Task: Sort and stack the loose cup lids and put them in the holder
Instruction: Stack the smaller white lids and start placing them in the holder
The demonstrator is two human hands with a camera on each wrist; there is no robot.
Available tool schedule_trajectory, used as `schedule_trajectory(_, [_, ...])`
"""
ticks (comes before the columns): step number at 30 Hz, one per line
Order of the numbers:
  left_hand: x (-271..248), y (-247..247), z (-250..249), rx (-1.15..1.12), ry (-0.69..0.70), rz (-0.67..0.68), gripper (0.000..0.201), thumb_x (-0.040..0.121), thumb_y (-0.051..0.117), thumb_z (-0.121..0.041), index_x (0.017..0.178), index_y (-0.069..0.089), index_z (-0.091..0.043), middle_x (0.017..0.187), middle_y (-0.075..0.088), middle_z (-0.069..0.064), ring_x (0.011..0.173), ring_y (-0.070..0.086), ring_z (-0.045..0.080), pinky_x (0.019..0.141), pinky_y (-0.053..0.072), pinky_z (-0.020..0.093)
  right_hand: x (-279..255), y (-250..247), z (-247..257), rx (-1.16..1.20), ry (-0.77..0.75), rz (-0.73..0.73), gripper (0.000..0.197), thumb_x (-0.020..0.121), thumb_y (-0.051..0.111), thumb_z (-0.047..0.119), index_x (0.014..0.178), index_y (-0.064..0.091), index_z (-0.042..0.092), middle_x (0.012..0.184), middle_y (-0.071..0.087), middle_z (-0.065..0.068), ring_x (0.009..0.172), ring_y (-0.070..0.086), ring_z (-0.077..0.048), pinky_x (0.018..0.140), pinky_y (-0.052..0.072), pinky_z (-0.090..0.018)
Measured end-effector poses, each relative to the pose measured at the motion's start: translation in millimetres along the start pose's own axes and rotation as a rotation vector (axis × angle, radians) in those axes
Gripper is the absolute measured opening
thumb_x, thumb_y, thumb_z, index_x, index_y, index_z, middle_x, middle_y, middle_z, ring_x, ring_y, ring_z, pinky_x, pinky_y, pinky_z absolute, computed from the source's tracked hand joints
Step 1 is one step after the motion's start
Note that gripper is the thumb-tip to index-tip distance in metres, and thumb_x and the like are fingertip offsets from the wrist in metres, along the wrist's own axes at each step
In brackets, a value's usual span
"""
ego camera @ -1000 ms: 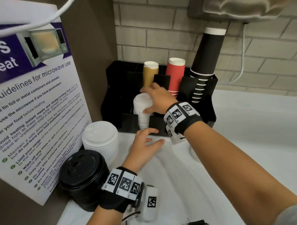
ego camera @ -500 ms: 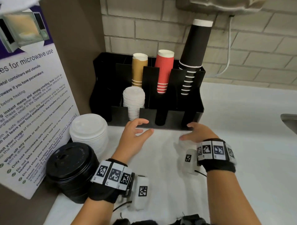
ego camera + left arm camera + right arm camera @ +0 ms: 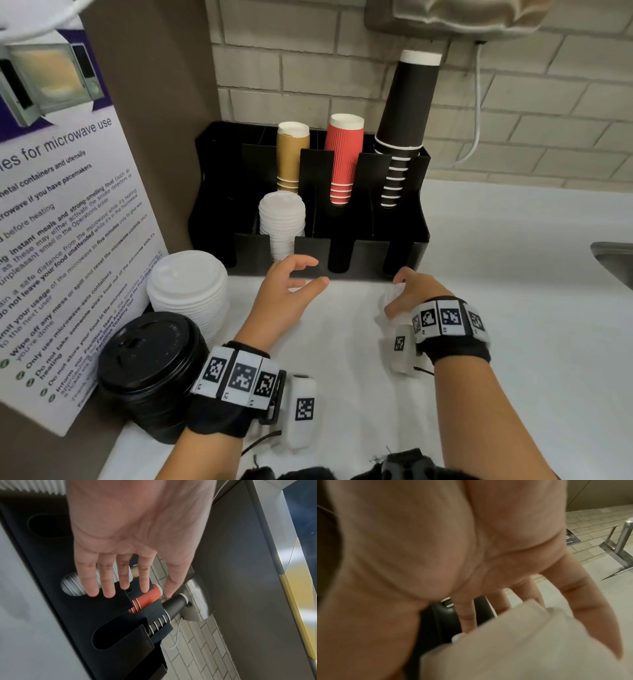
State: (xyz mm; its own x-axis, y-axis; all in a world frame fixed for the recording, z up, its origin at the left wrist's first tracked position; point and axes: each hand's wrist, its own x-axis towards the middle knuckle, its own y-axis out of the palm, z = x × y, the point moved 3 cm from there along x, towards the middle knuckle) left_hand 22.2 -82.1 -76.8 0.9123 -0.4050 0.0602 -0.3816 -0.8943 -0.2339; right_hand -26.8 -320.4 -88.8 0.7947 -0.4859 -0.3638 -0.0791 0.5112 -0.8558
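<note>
Reaching down, the right hand [image 3: 409,294] curls round loose white lids [image 3: 388,303] on the tabletop [image 3: 513,342], the left hand [image 3: 286,294] empty and spread alongside; next, seemingly, lifting them into the holder [image 3: 370,260] just beyond the fingertips.

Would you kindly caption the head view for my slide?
Left hand open before the black cup holder; right hand over a white plastic lid.
</note>
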Motion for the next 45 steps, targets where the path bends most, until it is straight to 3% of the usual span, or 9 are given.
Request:
schedule_trajectory(3, [-1.5,-0.2,-0.8,-0.002,0.006,0.024,0.032,0.085,0.072,-0.029,0.114,0.060,-0.035,0.122,0.055,-0.016,0.105,0.056,0.002,0.072,0.045,0.020,-7.5,-12.8,11.5,0.137,-0.104,0.016,0.051,0.067,0.077,0.033,0.111,0.050,0.031,0.098,0.056,0.002,0.081,0.057,-0.013,0.060,0.044,-0.026])
schedule_trajectory(7, [-3.8,7.9,-3.0,-0.016,0.014,0.123,0.058,0.076,0.080,-0.030,0.126,0.051,-0.039,0.127,0.053,-0.017,0.111,0.055,0.003,0.079,0.049,0.022,-23.5,-26.6,41.5,0.396,-0.290,0.074,0.043,0.066,0.076,0.035,0.101,0.053,0.044,0.104,0.057,0.005,0.094,0.062,-0.016,0.071,0.058,-0.034])
schedule_trajectory(10, [-4.5,8.6,-2.0,-0.019,0.020,0.139,0.071,0.073,0.082,-0.032,0.133,0.044,-0.041,0.135,0.049,-0.013,0.117,0.052,0.005,0.087,0.049,0.021,-33.0,-32.5,56.2,0.418,-0.380,0.019,0.049,0.067,0.079,0.032,0.107,0.052,0.042,0.103,0.057,0.005,0.092,0.061,-0.014,0.066,0.058,-0.029])
schedule_trajectory(14, [-4.5,5.3,-8.3,-0.107,0.089,0.172,0.099,0.059,0.081,-0.044,0.146,0.032,-0.040,0.144,0.042,-0.015,0.125,0.048,0.006,0.090,0.048,0.020,-45.5,-32.2,71.6,0.604,-0.517,0.143,0.049,0.071,0.080,0.026,0.112,0.055,0.038,0.110,0.062,-0.002,0.100,0.064,-0.019,0.078,0.059,-0.039])
schedule_trajectory(17, [-5.0,7.9,-15.6,-0.203,0.171,0.195,0.091,0.063,0.081,-0.036,0.142,0.038,-0.041,0.140,0.049,-0.018,0.124,0.055,0.009,0.093,0.052,0.029,-54.8,-27.5,84.5,0.693,-0.588,0.226,0.051,0.068,0.077,0.027,0.113,0.056,0.034,0.113,0.063,-0.007,0.102,0.065,-0.022,0.082,0.058,-0.041])
schedule_trajectory(20, [-4.5,5.5,-18.5,-0.254,0.237,0.141,0.075,0.068,0.081,-0.031,0.132,0.046,-0.045,0.130,0.057,-0.020,0.117,0.060,0.007,0.083,0.054,0.021,-59.0,-24.1,89.8,0.726,-0.619,0.262,0.051,0.069,0.074,0.023,0.116,0.055,0.031,0.116,0.058,-0.014,0.104,0.064,-0.028,0.085,0.056,-0.047])
schedule_trajectory(25, [-5.1,4.5,-18.2,-0.301,0.267,0.116,0.080,0.057,0.092,-0.032,0.122,0.051,-0.053,0.128,0.057,-0.019,0.119,0.058,0.010,0.078,0.056,0.023,-61.2,-21.8,88.3,0.775,-0.654,0.303,0.048,0.078,0.073,0.014,0.120,0.055,0.029,0.117,0.057,-0.015,0.104,0.064,-0.029,0.087,0.055,-0.050])
schedule_trajectory(35, [-7.1,3.3,-19.7,-0.204,0.260,-0.024,0.096,0.045,0.087,-0.047,0.132,0.048,-0.037,0.135,0.051,-0.002,0.126,0.051,0.021,0.093,0.054,0.049,-64.5,-20.1,91.6,0.834,-0.709,0.326,0.056,0.071,0.080,0.021,0.122,0.058,0.029,0.118,0.060,-0.012,0.098,0.068,-0.021,0.071,0.055,-0.029])
schedule_trajectory(45, [-7.9,4.3,-24.6,-0.226,0.278,-0.028,0.091,0.045,0.088,-0.044,0.127,0.048,-0.043,0.133,0.054,-0.004,0.123,0.054,0.020,0.090,0.056,0.046,-63.6,-20.4,94.4,0.867,-0.747,0.337,0.052,0.073,0.077,0.019,0.120,0.059,0.034,0.114,0.062,-0.012,0.098,0.068,-0.021,0.068,0.055,-0.029])
